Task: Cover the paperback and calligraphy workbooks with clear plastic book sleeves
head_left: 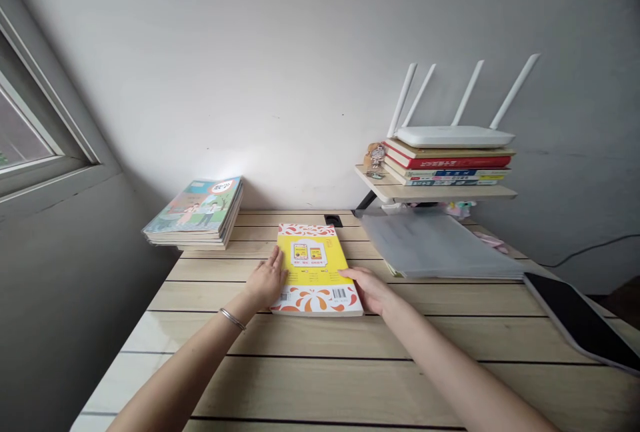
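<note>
A yellow book (315, 265) with red and white patterned ends lies back cover up on the wooden desk (320, 365). My left hand (266, 280) rests against its left edge, fingers stretched out and flat. My right hand (369, 287) touches the book's right edge near the lower corner, fingers extended along it. A thin bracelet circles my left wrist. Neither hand lifts the book.
A stack of illustrated books (197, 213) sits at the desk's back left. A grey folder (435, 245) lies to the right, under a small shelf (435, 193) bearing books and a white router (453, 135). A dark tablet (583, 322) lies at the right edge. A window is at left.
</note>
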Motion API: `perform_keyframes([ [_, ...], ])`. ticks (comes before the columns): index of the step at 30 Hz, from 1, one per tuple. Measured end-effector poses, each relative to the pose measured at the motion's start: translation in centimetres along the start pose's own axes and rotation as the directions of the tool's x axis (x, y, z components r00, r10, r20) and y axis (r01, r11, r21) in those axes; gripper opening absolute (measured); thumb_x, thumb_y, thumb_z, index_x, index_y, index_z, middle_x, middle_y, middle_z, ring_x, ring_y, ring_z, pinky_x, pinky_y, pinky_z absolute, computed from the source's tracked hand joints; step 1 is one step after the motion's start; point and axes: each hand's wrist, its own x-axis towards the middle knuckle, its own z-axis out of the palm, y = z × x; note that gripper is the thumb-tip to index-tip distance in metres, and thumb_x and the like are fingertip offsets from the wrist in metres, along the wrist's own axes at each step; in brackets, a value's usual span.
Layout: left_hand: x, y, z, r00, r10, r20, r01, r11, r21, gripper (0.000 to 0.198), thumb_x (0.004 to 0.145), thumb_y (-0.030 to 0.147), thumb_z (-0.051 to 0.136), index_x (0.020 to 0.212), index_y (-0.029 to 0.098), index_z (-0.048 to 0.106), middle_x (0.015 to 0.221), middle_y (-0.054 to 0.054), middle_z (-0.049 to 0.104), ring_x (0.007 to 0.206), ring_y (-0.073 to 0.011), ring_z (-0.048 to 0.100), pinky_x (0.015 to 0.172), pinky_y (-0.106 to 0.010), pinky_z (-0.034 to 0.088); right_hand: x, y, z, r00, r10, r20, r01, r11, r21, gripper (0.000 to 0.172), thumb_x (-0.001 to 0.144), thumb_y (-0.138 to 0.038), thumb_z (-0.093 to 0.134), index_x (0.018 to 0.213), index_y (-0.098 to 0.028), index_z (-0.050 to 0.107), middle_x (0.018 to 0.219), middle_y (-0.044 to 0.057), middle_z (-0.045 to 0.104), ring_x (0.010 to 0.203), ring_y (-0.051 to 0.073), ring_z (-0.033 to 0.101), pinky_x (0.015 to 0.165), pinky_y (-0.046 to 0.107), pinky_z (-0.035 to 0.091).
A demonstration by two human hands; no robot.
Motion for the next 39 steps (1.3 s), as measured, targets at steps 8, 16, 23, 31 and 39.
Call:
perform_keyframes([
  [8, -0.5, 0.6, -0.7, 0.982, -0.186, 0.024, 0.186, 0.982, -0.026, 0.057, 0.094, 0.039, 0.024, 0.145, 0.013, 0.023, 0.149, -0.016, 0.028, 0.140, -0.0327, 0.015, 0.108, -0.054, 0.017, -0.2, 0.0, 0.0, 0.999, -0.051, -0.004, 0.048, 0.973, -0.225, 0.028, 0.076, -0.019, 0.055, 0.102, -0.008, 0.059, 0.098, 0.018, 0.070, 0.093, 0.028, 0.067, 0.082, 0.042, 0.053],
  [16, -2.2, 0.4, -0.3, 0.983, -0.178, -0.041, 0.179, 0.983, 0.035, 0.051, 0.092, 0.025, 0.025, 0.142, 0.014, 0.033, 0.150, -0.014, 0.026, 0.136, -0.0270, 0.029, 0.106, -0.052, 0.027, 0.3, -1.4, 4.4, 0.615, -0.505, 0.606, 0.654, -0.102, -0.749, 0.034, 0.086, -0.034, 0.050, 0.116, -0.027, 0.063, 0.136, 0.004, 0.051, 0.134, 0.027, 0.031, 0.111, 0.046, 0.022],
  [23, -5.2, 1.1, 0.6, 0.976, -0.214, -0.040, 0.216, 0.975, 0.059, 0.050, 0.092, 0.020, 0.026, 0.140, 0.015, 0.037, 0.146, -0.013, 0.036, 0.135, -0.0297, 0.029, 0.106, -0.058, 0.023, 6.2, -1.0, 8.6, 0.606, -0.070, 0.792, 0.776, -0.169, -0.608, 0.047, 0.092, -0.042, 0.038, 0.138, -0.033, 0.039, 0.147, -0.004, 0.033, 0.140, 0.022, 0.019, 0.113, 0.048, -0.001],
  [31, -5.7, 0.7, 1.4, 0.979, -0.200, -0.040, 0.197, 0.979, -0.055, 0.051, 0.090, 0.022, 0.030, 0.140, 0.023, 0.037, 0.146, -0.009, 0.036, 0.136, -0.0302, 0.028, 0.107, -0.061, 0.018, 13.9, -5.6, 10.4, 0.747, -0.197, 0.635, 0.608, -0.183, -0.773, 0.046, 0.092, -0.042, 0.036, 0.136, -0.030, 0.044, 0.147, 0.000, 0.035, 0.139, 0.024, 0.022, 0.113, 0.048, 0.008],
  [39, -5.3, 0.5, 0.3, 0.934, -0.341, -0.102, 0.262, 0.852, -0.453, 0.048, 0.083, 0.023, 0.043, 0.130, 0.012, 0.049, 0.135, -0.016, 0.048, 0.125, -0.0260, 0.044, 0.103, -0.039, 0.036, 11.3, -6.0, 7.9, 0.616, -0.660, 0.431, 0.519, -0.072, -0.852, 0.046, 0.089, -0.035, 0.040, 0.129, -0.016, 0.051, 0.141, 0.011, 0.042, 0.132, 0.023, 0.035, 0.110, 0.039, 0.025],
])
